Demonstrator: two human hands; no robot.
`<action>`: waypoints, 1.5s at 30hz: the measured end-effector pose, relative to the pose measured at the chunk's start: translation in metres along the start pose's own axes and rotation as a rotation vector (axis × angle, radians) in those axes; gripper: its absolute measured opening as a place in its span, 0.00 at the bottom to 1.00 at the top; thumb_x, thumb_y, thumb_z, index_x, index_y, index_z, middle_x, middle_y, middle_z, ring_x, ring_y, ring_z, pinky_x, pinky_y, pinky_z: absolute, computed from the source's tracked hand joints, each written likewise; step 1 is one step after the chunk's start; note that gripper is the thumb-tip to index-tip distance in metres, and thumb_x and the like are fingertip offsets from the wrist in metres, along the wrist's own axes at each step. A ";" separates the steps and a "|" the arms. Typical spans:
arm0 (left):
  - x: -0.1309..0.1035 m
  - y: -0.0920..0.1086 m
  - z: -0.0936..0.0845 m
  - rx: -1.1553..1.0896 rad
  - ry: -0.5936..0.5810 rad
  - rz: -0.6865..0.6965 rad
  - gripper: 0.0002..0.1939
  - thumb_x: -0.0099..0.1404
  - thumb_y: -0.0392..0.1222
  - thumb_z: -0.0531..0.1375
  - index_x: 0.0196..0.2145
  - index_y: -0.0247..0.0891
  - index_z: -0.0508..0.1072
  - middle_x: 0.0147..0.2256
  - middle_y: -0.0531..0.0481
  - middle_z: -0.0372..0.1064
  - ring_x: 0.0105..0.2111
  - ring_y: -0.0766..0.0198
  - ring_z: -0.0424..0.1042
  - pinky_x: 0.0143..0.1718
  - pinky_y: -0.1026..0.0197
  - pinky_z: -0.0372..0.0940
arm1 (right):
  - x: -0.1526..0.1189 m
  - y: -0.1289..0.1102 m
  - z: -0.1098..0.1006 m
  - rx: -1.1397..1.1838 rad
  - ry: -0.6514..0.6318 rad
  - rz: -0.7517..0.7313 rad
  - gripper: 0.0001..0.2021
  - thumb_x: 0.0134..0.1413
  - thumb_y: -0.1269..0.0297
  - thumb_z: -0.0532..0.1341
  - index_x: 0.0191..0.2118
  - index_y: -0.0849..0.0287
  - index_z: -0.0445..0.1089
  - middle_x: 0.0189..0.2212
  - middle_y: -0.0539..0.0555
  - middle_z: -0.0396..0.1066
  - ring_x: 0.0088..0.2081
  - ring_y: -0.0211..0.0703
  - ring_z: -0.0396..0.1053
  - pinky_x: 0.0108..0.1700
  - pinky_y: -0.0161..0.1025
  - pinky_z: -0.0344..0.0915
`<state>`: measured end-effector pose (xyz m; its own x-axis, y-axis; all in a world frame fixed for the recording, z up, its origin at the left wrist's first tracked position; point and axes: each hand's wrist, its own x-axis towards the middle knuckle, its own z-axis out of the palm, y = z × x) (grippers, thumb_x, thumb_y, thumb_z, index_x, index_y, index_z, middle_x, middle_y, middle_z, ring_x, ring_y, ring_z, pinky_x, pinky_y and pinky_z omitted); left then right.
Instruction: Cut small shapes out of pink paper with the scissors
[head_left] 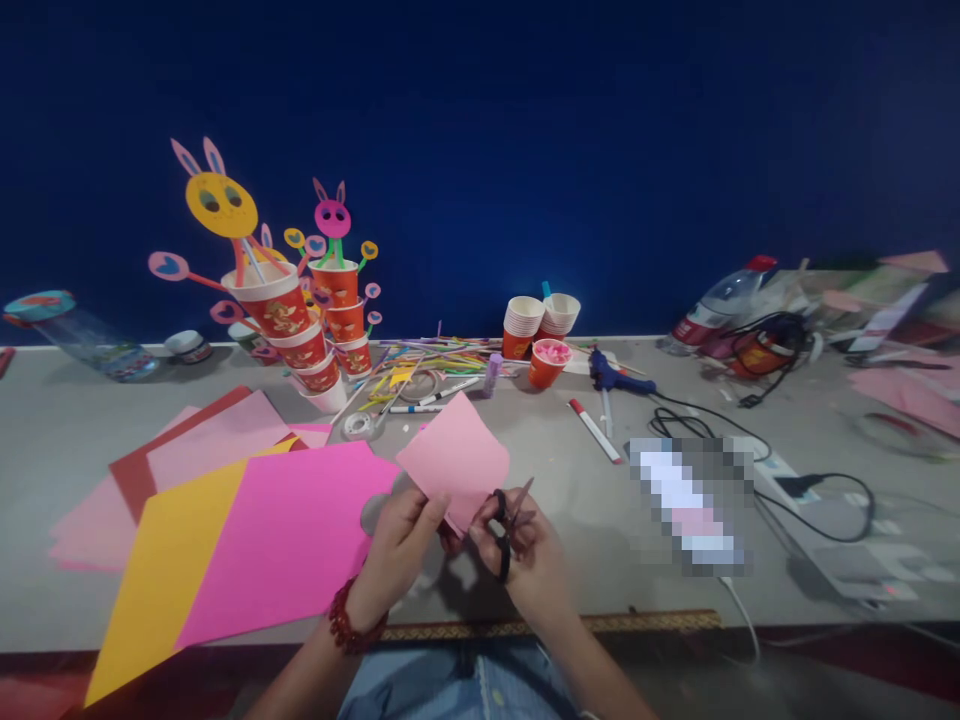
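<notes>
Between both hands is a light pink piece of paper [461, 450] with a rounded right edge. My left hand [409, 530] pinches its lower left part, thumb on top. My right hand [529, 550] has its fingers in the black handles of a pair of scissors [519, 508]. The blades point up and to the right, away from the paper, and look slightly parted. Fingers of the right hand also reach the paper's lower edge; whether they grip it I cannot tell. Left of my left hand lies a bright pink sheet [300, 530], overlapping a yellow sheet [169, 550].
Decorated paper cups [274, 310] stand stacked at the back left. Behind the hands lie coloured sticks [450, 350], a glue stick [493, 375] and tape [358, 426]. To the right are a red marker [595, 432], a blue glue gun [619, 377], a phone [686, 505] and cables.
</notes>
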<state>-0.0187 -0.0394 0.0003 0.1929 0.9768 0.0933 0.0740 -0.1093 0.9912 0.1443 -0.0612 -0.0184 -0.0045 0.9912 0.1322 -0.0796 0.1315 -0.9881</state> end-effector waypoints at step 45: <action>0.001 0.007 0.009 -0.146 0.004 -0.129 0.16 0.61 0.51 0.65 0.35 0.34 0.73 0.23 0.50 0.75 0.23 0.62 0.75 0.26 0.64 0.69 | 0.000 0.007 0.002 0.150 0.116 0.092 0.13 0.48 0.64 0.71 0.35 0.55 0.66 0.30 0.48 0.70 0.31 0.38 0.69 0.35 0.34 0.67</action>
<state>-0.0096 -0.0405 0.0066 0.1873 0.9817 -0.0354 -0.0449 0.0446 0.9980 0.1421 -0.0602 -0.0248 0.0956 0.9951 0.0240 -0.2320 0.0457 -0.9716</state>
